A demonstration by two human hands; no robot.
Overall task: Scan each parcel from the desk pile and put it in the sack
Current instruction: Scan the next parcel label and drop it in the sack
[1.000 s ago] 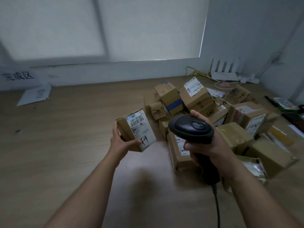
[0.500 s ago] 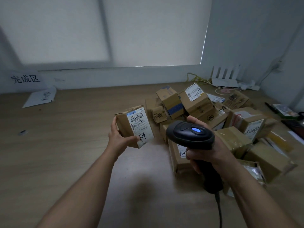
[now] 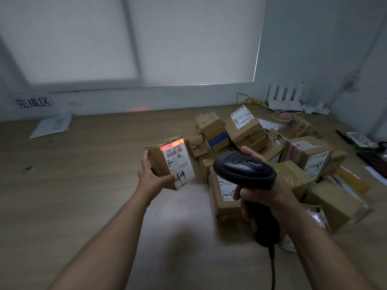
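Note:
My left hand [image 3: 154, 178] grips a small cardboard parcel [image 3: 170, 162] above the desk, its white shipping label facing me. A red scan light falls across the label's top edge. My right hand [image 3: 264, 189] holds a black handheld barcode scanner [image 3: 244, 170] by its handle, its head aimed toward the parcel. A pile of cardboard parcels [image 3: 261, 147] lies on the wooden desk [image 3: 88, 174] to the right, behind and under the scanner. No sack is in view.
A white sign with black characters [image 3: 33, 102] leans on the wall at far left, with a loose paper sheet [image 3: 52, 125] below it. A white router [image 3: 285, 101] and cables sit at the back right. Dark items [image 3: 368, 149] lie along the desk's right edge.
The red scan light now shows on the parcel's label and on the wall behind. The scanner's blue indicator, lit half a second ago, is off. Both hands stay roughly in place.

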